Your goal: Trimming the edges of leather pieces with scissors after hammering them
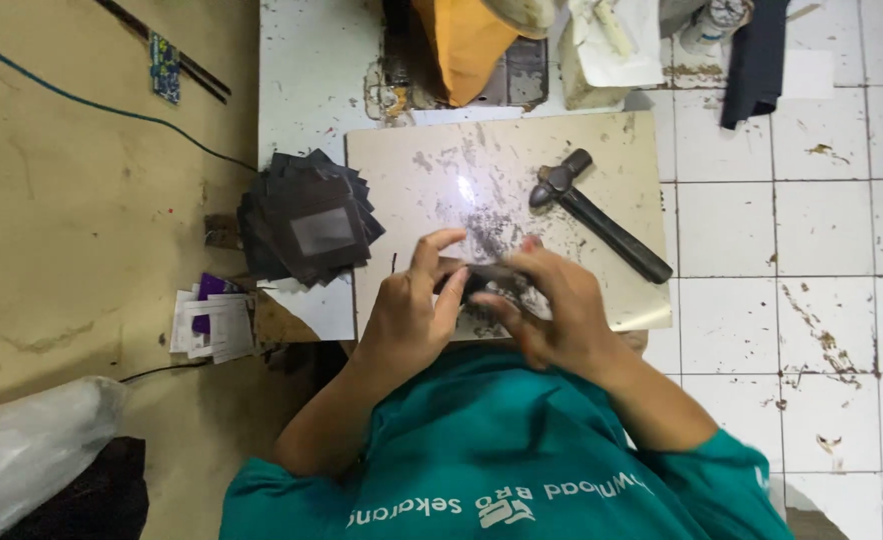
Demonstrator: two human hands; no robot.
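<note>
Your left hand (412, 310) and right hand (552, 320) both grip one dark piece (490, 280); the stack of dark squares (307, 215) sits beside the slab, hammer (602, 215) untouched.

You get even, moderately bright overhead light. A white glare spot sits on the beige board (502, 190) at 12 o'clock from your hands (492, 300). Shadows are soft. Your fingers look slightly motion-blurred, and the frame edges bend a little.

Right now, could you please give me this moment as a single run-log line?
left hand: holds small dark flat piece | right hand: holds same piece | dark-handled metal hammer: lies on beige board | stack of dark square sheets: left of board
</note>
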